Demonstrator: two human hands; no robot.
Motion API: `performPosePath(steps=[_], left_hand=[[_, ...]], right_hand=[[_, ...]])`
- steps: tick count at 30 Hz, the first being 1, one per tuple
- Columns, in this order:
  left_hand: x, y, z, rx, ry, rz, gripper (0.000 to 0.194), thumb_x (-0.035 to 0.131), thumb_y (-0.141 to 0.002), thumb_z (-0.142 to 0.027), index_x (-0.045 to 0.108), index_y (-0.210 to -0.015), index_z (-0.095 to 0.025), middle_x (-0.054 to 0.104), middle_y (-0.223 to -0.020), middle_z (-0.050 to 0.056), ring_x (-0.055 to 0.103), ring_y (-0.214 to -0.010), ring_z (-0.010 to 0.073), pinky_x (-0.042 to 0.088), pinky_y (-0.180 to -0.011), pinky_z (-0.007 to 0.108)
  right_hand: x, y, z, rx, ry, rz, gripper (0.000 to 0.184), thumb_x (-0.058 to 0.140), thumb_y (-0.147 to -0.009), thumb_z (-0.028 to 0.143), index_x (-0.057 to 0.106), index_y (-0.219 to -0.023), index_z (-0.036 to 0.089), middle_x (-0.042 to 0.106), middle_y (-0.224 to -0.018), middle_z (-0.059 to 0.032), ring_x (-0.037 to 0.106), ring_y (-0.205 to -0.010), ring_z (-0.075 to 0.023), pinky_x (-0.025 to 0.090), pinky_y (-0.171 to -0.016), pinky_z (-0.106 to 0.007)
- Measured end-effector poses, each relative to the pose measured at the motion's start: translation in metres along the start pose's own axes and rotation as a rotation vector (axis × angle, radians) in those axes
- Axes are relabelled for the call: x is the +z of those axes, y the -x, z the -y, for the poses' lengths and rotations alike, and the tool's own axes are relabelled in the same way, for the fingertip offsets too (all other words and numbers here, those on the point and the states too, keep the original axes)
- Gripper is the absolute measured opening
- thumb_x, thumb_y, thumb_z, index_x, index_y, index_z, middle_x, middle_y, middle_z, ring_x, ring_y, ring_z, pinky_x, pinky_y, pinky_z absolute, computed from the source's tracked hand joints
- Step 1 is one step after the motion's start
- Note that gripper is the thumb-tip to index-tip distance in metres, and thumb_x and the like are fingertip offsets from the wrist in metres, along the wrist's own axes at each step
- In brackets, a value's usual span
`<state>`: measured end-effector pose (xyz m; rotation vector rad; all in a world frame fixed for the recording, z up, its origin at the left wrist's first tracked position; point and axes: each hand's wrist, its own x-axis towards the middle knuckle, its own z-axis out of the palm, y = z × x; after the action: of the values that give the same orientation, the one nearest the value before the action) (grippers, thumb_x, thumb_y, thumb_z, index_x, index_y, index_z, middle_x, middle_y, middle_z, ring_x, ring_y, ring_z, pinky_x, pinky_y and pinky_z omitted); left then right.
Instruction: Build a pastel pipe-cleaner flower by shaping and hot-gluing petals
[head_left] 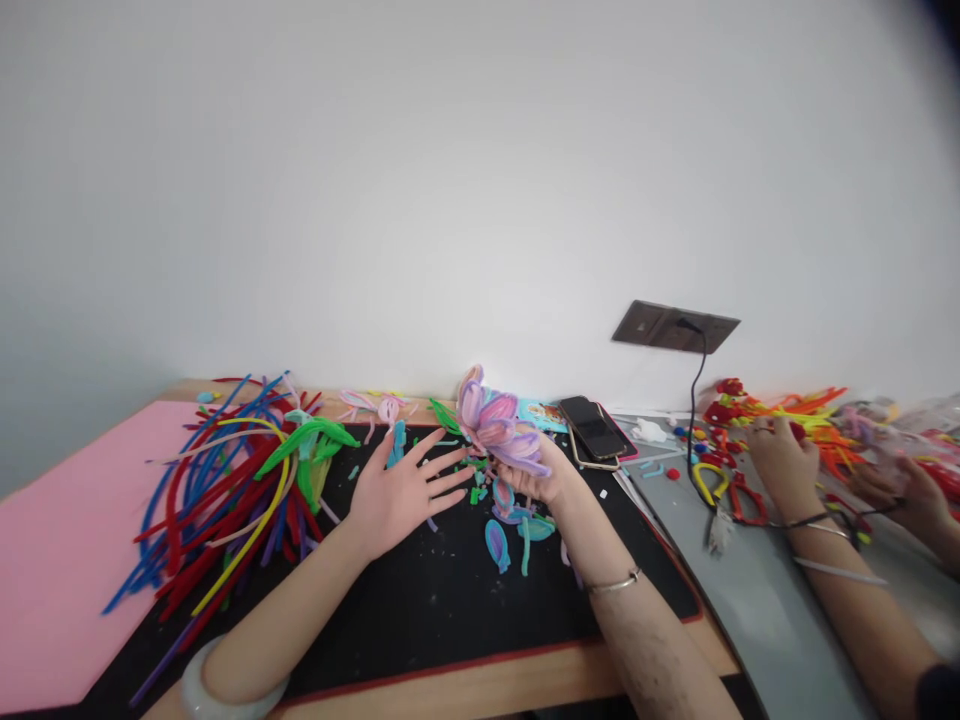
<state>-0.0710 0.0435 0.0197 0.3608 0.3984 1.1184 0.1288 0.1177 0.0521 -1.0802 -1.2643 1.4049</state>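
My right hand [541, 478] is closed round the base of a purple and pink pipe-cleaner flower [495, 420], holding it up above a black mat [420, 610]. My left hand [401, 492] hovers just left of the flower with its fingers spread and nothing in it. Small blue and pink pipe-cleaner petals [510, 525] and green scraps lie on the mat under my hands.
A heap of long pipe cleaners [232, 490] in blue, red, yellow and green lies at the left, beside a pink sheet [67, 540]. Two phones [596, 430] rest near the wall. At the right another person's hands [784, 460] work among red and orange pipe cleaners [795, 410].
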Motion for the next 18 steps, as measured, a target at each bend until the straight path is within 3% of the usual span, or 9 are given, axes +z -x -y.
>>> performPosePath(steps=[3, 6, 12, 16, 18], left_hand=[[0.0, 0.0, 0.0, -0.01, 0.035, 0.01, 0.076, 0.047, -0.079, -0.069, 0.044, -0.135, -0.019, 0.06, -0.129, 0.018, 0.056, -0.118, 0.0362, 0.036, -0.103, 0.052], [-0.001, 0.001, -0.001, 0.002, 0.085, -0.02, 0.071, 0.043, -0.081, -0.07, 0.053, -0.126, -0.016, 0.066, -0.12, 0.016, 0.061, -0.111, 0.0342, 0.04, -0.099, 0.053], [0.002, 0.002, -0.004, 0.045, 0.143, -0.199, 0.058, 0.036, -0.088, -0.063, 0.062, -0.104, -0.014, 0.073, -0.091, 0.013, 0.069, -0.086, 0.0278, 0.051, -0.086, 0.046], [0.007, 0.003, -0.006, 0.082, 0.142, -0.27, 0.056, 0.038, -0.089, -0.059, 0.064, -0.098, -0.011, 0.073, -0.083, 0.014, 0.07, -0.079, 0.0267, 0.054, -0.079, 0.043], [0.009, 0.003, -0.007, 0.105, 0.119, -0.288, 0.054, 0.037, -0.091, -0.056, 0.065, -0.095, -0.01, 0.072, -0.079, 0.013, 0.069, -0.075, 0.0255, 0.055, -0.075, 0.041]], right_hand=[[0.008, 0.0, 0.005, 0.208, -0.03, 0.219, 0.018, 0.053, -0.081, 0.02, 0.065, -0.072, 0.009, 0.068, -0.061, -0.0065, 0.066, -0.053, -0.0176, 0.054, -0.057, -0.034], [0.013, -0.002, 0.008, 0.29, -0.032, 0.314, 0.01, 0.059, -0.076, 0.017, 0.065, -0.081, 0.012, 0.068, -0.066, -0.0039, 0.066, -0.06, -0.0164, 0.057, -0.059, -0.032], [0.006, -0.006, 0.015, 0.293, 0.026, 0.366, 0.019, 0.073, -0.071, 0.026, 0.065, -0.082, 0.013, 0.065, -0.07, -0.0019, 0.061, -0.061, -0.012, 0.058, -0.059, -0.027], [-0.011, 0.008, 0.023, 0.227, 0.025, 0.366, 0.044, 0.077, -0.07, 0.04, 0.064, -0.105, 0.017, 0.068, -0.088, -0.0057, 0.065, -0.079, -0.0162, 0.057, -0.067, -0.028], [-0.022, 0.02, 0.024, 0.16, 0.045, 0.262, 0.053, 0.075, -0.071, 0.043, 0.06, -0.116, 0.02, 0.067, -0.104, -0.0079, 0.065, -0.087, -0.0171, 0.056, -0.071, -0.029]])
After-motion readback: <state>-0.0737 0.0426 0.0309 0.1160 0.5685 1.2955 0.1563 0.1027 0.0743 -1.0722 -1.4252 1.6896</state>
